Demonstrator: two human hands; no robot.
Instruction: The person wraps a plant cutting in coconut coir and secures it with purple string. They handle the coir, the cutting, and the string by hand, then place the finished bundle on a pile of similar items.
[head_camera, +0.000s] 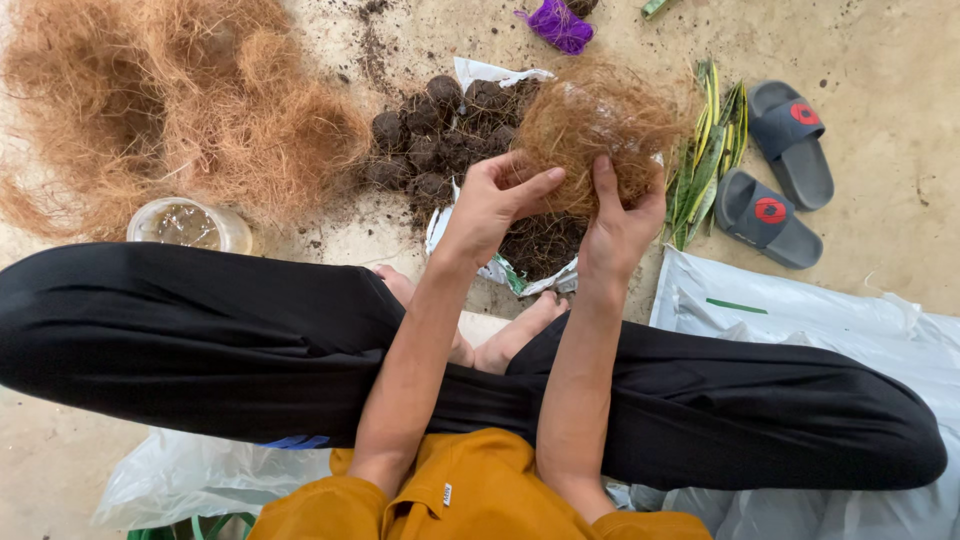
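I sit cross-legged on the floor in black trousers. Both hands hold a round wad of brown coconut fibre (590, 125) above a torn white bag. My left hand (495, 200) grips the wad's lower left edge, fingers curled. My right hand (620, 215) cups its lower right side, thumb pressed into the fibre. Several dark soil balls (430, 135) lie on the bag (480, 72) just beyond the hands.
A large heap of loose coconut fibre (170, 100) fills the upper left. A clear plastic cup (190, 225) stands by my left knee. Green-yellow plant cuttings (710, 150) and two grey slippers (780, 170) lie to the right, a white plastic sack (800, 320) below them, purple netting (560, 25) at top.
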